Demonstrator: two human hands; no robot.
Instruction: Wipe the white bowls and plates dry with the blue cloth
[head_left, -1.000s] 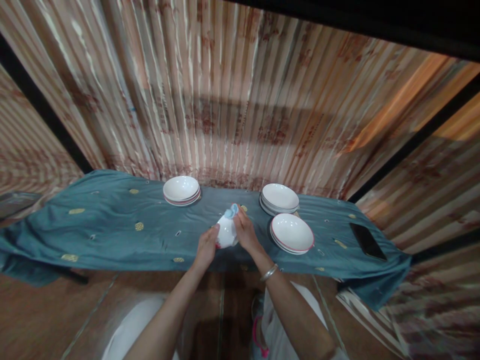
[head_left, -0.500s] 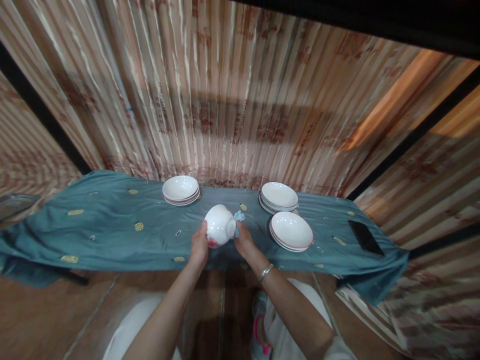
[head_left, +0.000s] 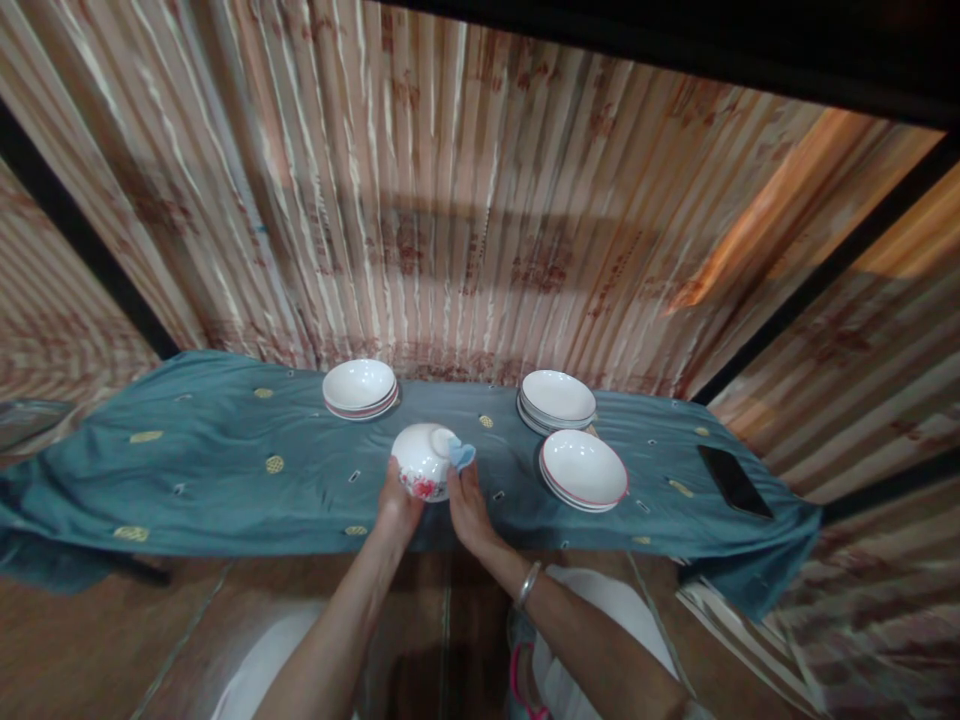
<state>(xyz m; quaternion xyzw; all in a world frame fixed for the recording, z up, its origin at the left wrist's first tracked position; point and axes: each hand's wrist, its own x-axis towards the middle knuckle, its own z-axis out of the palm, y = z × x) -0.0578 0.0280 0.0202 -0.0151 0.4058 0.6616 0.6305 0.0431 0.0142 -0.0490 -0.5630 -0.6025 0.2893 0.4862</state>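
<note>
My left hand grips a white bowl with a red flower pattern, held upside down with its base up, just above the teal tablecloth. My right hand presses a small light-blue cloth against the bowl's right side. A silver bangle sits on my right wrist. Both hands hover over the near middle of the table.
A stack of white bowls stands at the back left. Two more stacks, one at the back right and a red-rimmed one in front of it, stand to the right. A black phone lies far right. A striped curtain hangs behind.
The bowl has turned from on its side to base up and moved slightly left and toward me. The cloth has shifted from the bowl's top to its right side.
</note>
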